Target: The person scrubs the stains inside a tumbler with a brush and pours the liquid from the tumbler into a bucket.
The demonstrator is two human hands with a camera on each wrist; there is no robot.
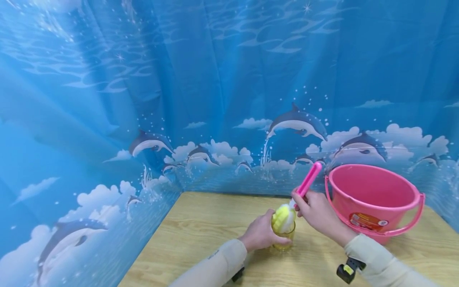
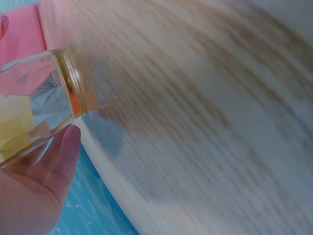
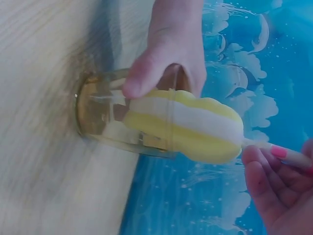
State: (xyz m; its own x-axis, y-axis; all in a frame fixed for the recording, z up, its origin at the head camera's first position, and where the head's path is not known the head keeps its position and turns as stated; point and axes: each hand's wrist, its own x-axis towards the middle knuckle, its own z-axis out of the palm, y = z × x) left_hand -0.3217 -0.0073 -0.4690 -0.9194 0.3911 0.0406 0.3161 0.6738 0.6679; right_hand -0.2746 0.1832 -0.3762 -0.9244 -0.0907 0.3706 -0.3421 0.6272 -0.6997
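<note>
A clear amber-tinted glass [image 1: 284, 241] stands upright by the wooden table's surface, and my left hand [image 1: 262, 232] grips it round the side. In the right wrist view the left thumb lies across the wall of the glass [image 3: 105, 105]. A sponge cup brush with a yellow and white head [image 3: 208, 129] is partly inside the glass, its upper part above the rim. My right hand [image 1: 319, 213] pinches the brush near the bottom of its pink handle [image 1: 310, 179], which slants up to the right. The left wrist view shows the base of the glass [image 2: 70, 83] close to the tabletop.
A pink bucket [image 1: 376, 215] with its handle hanging at the front stands right of my right hand on the wooden table [image 1: 201, 223]. Behind and to the left hangs a blue curtain [image 1: 222, 99] printed with dolphins and clouds.
</note>
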